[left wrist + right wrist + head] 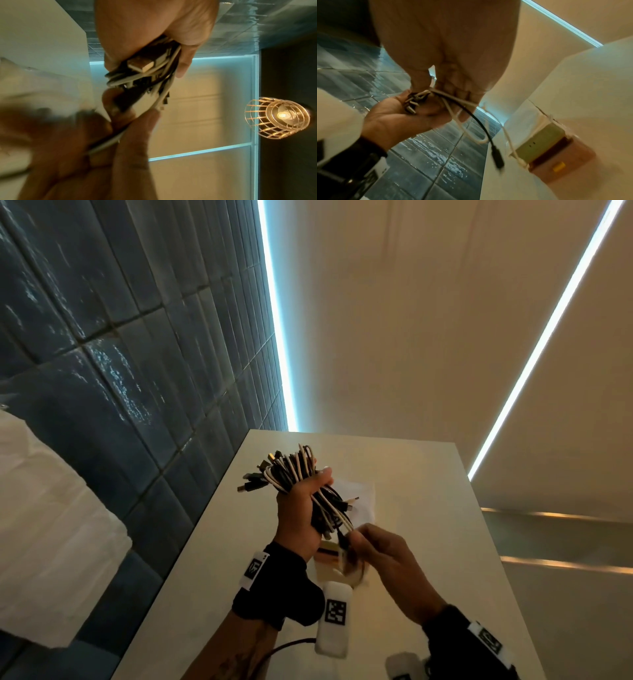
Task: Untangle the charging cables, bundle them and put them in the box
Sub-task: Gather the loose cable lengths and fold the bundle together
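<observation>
My left hand (310, 498) grips a thick bundle of black and white charging cables (291, 469) held up over the white table (428, 508); plugs stick out at the bundle's top left. My right hand (358, 539) pinches a few loose cable ends (342, 525) at the bundle's lower end. In the left wrist view the cables (145, 70) run from the left palm down to the right hand's fingers (137, 129). In the right wrist view a black plug (497, 158) and a white cable loop hang below the hands. The box (556, 148) sits on the table beneath them.
A dark blue tiled wall (120, 371) borders the table on the left. White paper or plastic (359, 498) lies on the table behind the hands. A white cloth-like mass (44, 525) sits at the far left. A wire-cage lamp (278, 117) hangs overhead.
</observation>
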Tool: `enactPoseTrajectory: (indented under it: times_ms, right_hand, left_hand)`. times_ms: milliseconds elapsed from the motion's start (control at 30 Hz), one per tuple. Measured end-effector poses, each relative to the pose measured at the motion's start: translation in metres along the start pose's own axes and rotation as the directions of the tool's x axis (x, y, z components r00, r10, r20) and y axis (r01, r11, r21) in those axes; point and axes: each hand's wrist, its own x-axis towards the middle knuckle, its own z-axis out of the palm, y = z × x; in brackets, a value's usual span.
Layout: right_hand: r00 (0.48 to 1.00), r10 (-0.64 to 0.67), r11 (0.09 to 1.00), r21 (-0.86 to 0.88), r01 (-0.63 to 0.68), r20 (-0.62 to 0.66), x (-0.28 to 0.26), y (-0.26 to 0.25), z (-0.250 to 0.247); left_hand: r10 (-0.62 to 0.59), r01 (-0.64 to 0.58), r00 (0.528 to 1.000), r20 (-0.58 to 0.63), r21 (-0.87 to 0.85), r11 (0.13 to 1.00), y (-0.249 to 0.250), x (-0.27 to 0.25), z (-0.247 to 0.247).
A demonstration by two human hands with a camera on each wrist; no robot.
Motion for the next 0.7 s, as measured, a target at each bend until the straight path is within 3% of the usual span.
enactPoseTrajectory:
  times_ms: [67, 133, 267, 333, 433, 500, 600, 700]
  right_hand:
    - [0.998, 0.056, 0.989, 0.135, -0.052, -0.031, -0.005, 0.005, 0.002]
    - [0.993, 0.114, 0.969, 0.217, -0.115, 0.018, -0.009, 0.008, 0.004]
    - [0.966, 0.171, 0.948, 0.233, -0.215, 0.193, -0.013, 0.016, 0.006]
    - [0.926, 0.244, 0.929, 0.205, -0.309, 0.288, -0.012, 0.022, 0.0]
    - [0.84, 0.385, 0.906, 0.017, -0.423, 0.381, -0.003, 0.029, -0.02]
    - [0.805, 0.46, 0.888, -0.199, -0.415, 0.374, 0.007, 0.025, -0.038]
    - [0.838, 0.488, 0.806, -0.494, -0.325, 0.245, 0.023, 0.01, -0.07]
    - [0.896, 0.391, 0.778, -0.595, -0.201, 0.209, 0.038, -0.017, -0.087]
  left_hand:
    - [-0.008, 0.007, 0.999, -0.034, -0.006, 1.0, 0.001, 0.002, -0.003]
    - [-0.005, 0.004, 0.998, -0.055, -0.014, 1.0, 0.002, 0.001, -0.005]
    - [-0.034, 0.03, 0.998, -0.052, -0.073, 0.997, 0.004, 0.0, -0.005]
    - [-0.092, 0.092, 0.996, 0.006, -0.11, 0.99, 0.007, -0.004, -0.004]
    - [-0.201, 0.224, 0.965, 0.171, -0.127, 0.966, 0.008, -0.013, -0.006]
    - [-0.28, 0.313, 0.922, 0.269, -0.088, 0.946, 0.008, -0.018, -0.009]
    - [-0.395, 0.397, 0.853, 0.342, 0.068, 0.915, 0.01, -0.02, -0.018]
    - [-0.46, 0.391, 0.807, 0.369, 0.248, 0.886, 0.01, -0.024, -0.023]
